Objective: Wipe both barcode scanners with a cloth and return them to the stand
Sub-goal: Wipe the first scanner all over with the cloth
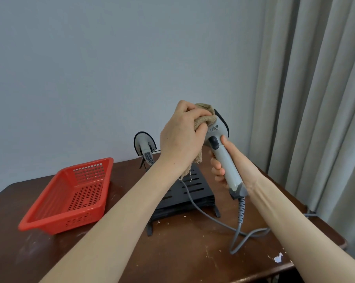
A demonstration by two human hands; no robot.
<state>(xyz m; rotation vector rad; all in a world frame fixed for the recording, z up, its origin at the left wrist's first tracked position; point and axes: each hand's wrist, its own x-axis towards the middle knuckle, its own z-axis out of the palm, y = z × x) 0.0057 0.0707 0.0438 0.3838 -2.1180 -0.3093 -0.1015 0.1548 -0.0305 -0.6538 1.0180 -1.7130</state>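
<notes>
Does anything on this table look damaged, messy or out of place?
Only wear. The table is scuffed, with pale specks around the black stand and a white chipped patch near its front right edge. The cloth in the left hand has loose threads hanging. The scanner in the right hand looks intact.

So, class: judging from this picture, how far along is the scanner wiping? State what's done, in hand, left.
Done: nothing provable; the second grey scanner rests at the back by the black slotted stand, wiped or not unclear. In hand: the right hand holds a grey corded scanner; the left hand grips a beige cloth against its head. Left: returning it to the stand.
</notes>
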